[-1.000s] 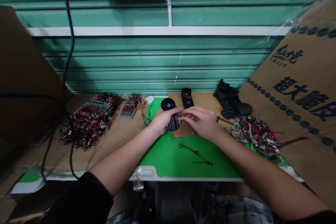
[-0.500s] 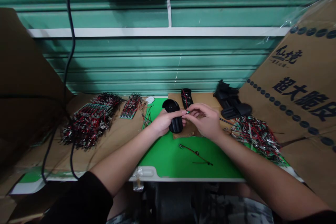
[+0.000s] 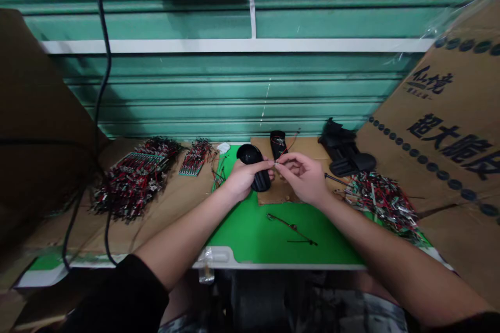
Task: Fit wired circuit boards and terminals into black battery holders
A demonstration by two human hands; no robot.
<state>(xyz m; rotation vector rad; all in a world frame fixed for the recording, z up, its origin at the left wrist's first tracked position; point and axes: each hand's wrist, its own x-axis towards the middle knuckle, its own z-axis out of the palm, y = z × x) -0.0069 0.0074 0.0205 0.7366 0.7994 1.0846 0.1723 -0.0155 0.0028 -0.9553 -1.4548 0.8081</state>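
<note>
My left hand (image 3: 244,179) is shut around a black plastic housing (image 3: 250,158) with a round head and a ribbed grip, tilted with its head to the left. My right hand (image 3: 302,179) pinches something small and thin, probably a wire end, at its fingertips (image 3: 276,165), right beside the housing's head. Just beyond the fingers, a second black casing (image 3: 278,144) lies on a cardboard sheet (image 3: 279,197), with thin red and dark wires coming out of it. A loose black lead (image 3: 291,227) lies on the green mat (image 3: 250,229) below my hands.
Left of the mat lie heaps of small circuit boards with red and black wires (image 3: 133,182) and a smaller row (image 3: 195,157). A wired heap (image 3: 380,203) sits to the right, beside black plastic parts (image 3: 344,151). A black cable (image 3: 102,62) hangs at left; cardboard sheets flank the bench.
The black housing in my left hand has tilted its head further left. My right fingertips have moved up and left, and wires now show on the far casing.
</note>
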